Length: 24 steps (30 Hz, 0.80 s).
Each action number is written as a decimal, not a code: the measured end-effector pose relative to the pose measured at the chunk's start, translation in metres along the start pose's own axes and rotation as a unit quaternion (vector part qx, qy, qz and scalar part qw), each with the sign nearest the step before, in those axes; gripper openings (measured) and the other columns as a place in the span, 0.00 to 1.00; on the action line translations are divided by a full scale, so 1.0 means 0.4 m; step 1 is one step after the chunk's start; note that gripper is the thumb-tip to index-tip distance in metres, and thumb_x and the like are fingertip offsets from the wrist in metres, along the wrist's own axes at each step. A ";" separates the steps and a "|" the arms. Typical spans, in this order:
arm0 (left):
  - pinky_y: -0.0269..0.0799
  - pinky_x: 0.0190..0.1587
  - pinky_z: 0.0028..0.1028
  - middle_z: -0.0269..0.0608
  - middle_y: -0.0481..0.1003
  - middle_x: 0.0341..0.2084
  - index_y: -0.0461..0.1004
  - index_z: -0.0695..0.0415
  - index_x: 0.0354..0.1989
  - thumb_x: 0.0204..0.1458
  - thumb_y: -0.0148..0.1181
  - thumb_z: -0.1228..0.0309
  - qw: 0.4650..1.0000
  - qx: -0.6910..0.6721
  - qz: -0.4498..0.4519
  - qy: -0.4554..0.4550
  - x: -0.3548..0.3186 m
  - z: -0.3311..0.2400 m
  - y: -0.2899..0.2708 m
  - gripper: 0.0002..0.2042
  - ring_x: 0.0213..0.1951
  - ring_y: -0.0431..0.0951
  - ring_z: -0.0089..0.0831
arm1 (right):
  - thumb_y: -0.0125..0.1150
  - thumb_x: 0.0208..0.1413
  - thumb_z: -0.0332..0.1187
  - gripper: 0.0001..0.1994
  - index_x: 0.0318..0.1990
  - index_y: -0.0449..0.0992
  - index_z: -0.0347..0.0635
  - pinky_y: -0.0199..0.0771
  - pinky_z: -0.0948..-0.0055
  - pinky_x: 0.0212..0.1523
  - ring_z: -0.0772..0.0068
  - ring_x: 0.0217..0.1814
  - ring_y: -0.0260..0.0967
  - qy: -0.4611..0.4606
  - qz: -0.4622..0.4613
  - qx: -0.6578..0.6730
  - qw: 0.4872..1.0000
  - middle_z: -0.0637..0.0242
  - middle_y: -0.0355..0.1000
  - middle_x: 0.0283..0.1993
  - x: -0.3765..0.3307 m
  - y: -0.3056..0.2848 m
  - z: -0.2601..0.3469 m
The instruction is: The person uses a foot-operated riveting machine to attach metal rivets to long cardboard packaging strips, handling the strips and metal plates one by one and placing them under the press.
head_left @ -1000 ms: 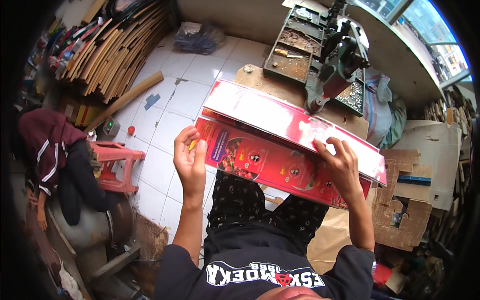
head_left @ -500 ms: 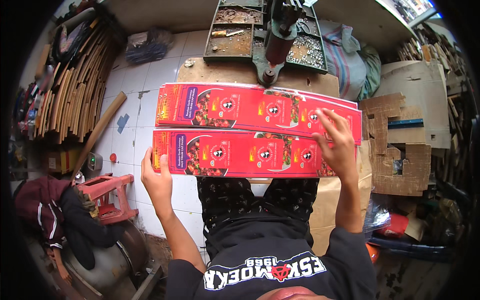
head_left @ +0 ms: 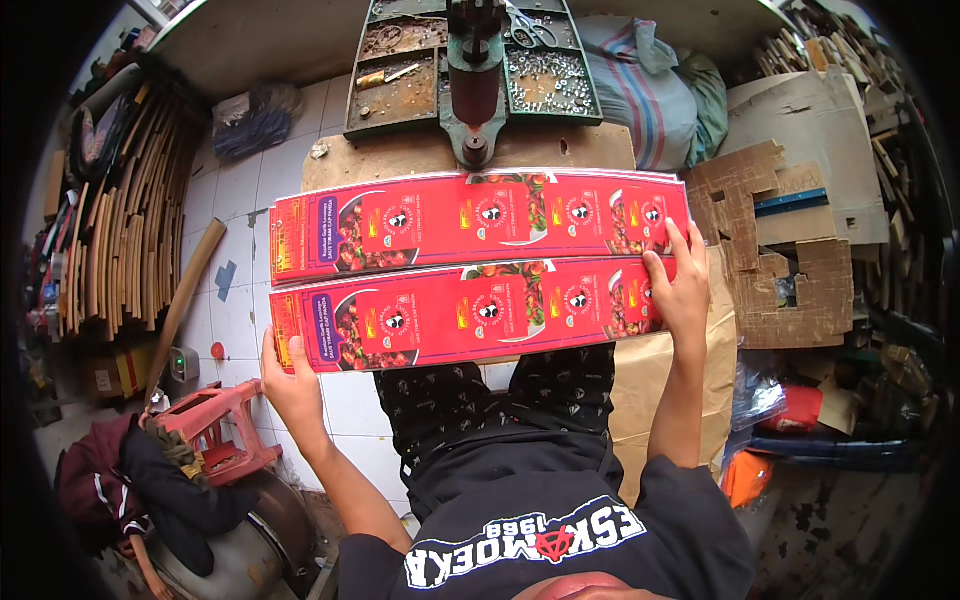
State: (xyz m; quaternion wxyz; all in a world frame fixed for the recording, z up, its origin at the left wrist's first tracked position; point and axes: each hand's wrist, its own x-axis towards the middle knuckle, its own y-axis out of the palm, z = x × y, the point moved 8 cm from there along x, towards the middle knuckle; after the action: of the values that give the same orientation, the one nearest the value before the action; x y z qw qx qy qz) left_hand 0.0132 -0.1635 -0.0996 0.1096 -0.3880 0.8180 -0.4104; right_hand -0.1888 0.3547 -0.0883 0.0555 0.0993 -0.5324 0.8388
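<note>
So the long red printed carton sheet [head_left: 480, 268] has come around a lot in the last second: a moment ago it was tilted, its right end dipping low toward the person's right knee, and now it sits pretty much level across the view, folded along its length so you see two red panels, one above the other, with a crease between them. It's also been carried forward, so its far edge now lies right up against the base of the dark metal press [head_left: 476, 80] on the wooden board [head_left: 390, 160], where before the machine was off to the upper right. The left hand [head_left: 292, 385] has slid down to the lower left corner of the near panel, thumb on the printed face and the other fingers tucked behind it, so it's pinching that corner. The right hand [head_left: 682, 285] is at the right end, fingers spread flat over both panels and the thumb on the near one; looks like it's pressing and gripping the edge at once, though I can't see what's under the sheet. My read is the sheet has been squared up in front of the press, with the fold lined up on it. The trays of rusty bits [head_left: 400, 75] and small hardware [head_left: 548, 80] flank the press, and die-cut brown cardboard [head_left: 790, 250] lies to the right.
</note>
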 end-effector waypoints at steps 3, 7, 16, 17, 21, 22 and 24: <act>0.68 0.60 0.39 0.62 0.74 0.54 0.69 0.71 0.59 0.61 0.57 0.67 1.000 -0.010 -0.001 0.002 -0.001 -0.003 0.003 0.23 0.56 0.76 0.50 | 0.66 0.56 0.42 0.27 0.63 0.72 0.49 0.63 0.54 0.64 0.41 0.67 0.60 0.000 0.001 -0.017 1.000 0.43 0.62 0.67 0.019 0.004 0.003; 0.67 0.60 0.39 0.61 0.73 0.55 0.68 0.71 0.60 0.61 0.57 0.68 1.000 -0.009 -0.004 0.004 -0.001 -0.010 0.002 0.23 0.56 0.75 0.50 | 0.66 0.56 0.42 0.24 0.61 0.75 0.48 0.64 0.54 0.64 0.43 0.65 0.61 -0.017 -0.022 -0.062 0.998 0.44 0.63 0.66 0.043 -0.012 0.030; 0.62 0.65 0.45 0.58 0.68 0.59 0.71 0.63 0.58 0.55 0.60 0.77 0.986 0.018 -0.050 0.157 -0.020 -0.187 0.019 0.20 0.62 0.68 0.53 | 0.62 0.56 0.32 0.12 0.48 0.80 0.45 0.74 0.59 0.51 0.54 0.49 0.73 -0.258 -0.018 0.045 0.965 0.61 0.76 0.46 0.353 0.103 0.321; 0.61 0.65 0.47 0.57 0.68 0.59 0.71 0.63 0.57 0.55 0.60 0.77 0.985 0.025 -0.042 0.168 -0.020 -0.195 0.033 0.20 0.61 0.68 0.53 | 0.62 0.56 0.31 0.12 0.47 0.81 0.48 0.75 0.59 0.50 0.54 0.49 0.74 -0.264 -0.009 0.020 0.964 0.61 0.76 0.45 0.397 0.130 0.342; 0.54 0.68 0.53 0.55 0.69 0.58 0.73 0.63 0.54 0.54 0.60 0.75 0.983 0.039 -0.025 0.176 -0.021 -0.210 0.081 0.18 0.61 0.68 0.53 | 0.61 0.52 0.27 0.10 0.41 0.84 0.47 0.77 0.59 0.48 0.55 0.47 0.75 -0.328 0.011 -0.103 0.939 0.59 0.77 0.42 0.537 0.213 0.368; 0.53 0.69 0.54 0.54 0.69 0.58 0.74 0.63 0.54 0.54 0.60 0.75 0.982 0.057 -0.026 0.178 -0.022 -0.208 0.084 0.17 0.61 0.68 0.53 | 0.60 0.51 0.26 0.09 0.38 0.83 0.46 0.77 0.58 0.47 0.54 0.46 0.75 -0.333 0.034 -0.107 0.936 0.59 0.77 0.41 0.554 0.227 0.368; 0.52 0.70 0.50 0.54 0.70 0.58 0.74 0.62 0.54 0.55 0.60 0.74 0.984 0.052 -0.030 0.170 -0.022 -0.203 0.081 0.18 0.61 0.69 0.52 | 0.60 0.49 0.25 0.07 0.33 0.83 0.43 0.78 0.57 0.45 0.54 0.44 0.76 -0.342 0.082 -0.116 0.929 0.57 0.77 0.38 0.579 0.252 0.368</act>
State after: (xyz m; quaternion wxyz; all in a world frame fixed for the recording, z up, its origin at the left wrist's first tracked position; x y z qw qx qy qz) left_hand -0.0391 -0.0979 -0.0735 -0.0228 -0.3306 0.7902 -0.5155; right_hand -0.4185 0.1757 -0.0640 -0.1882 0.3288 -0.6188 0.6881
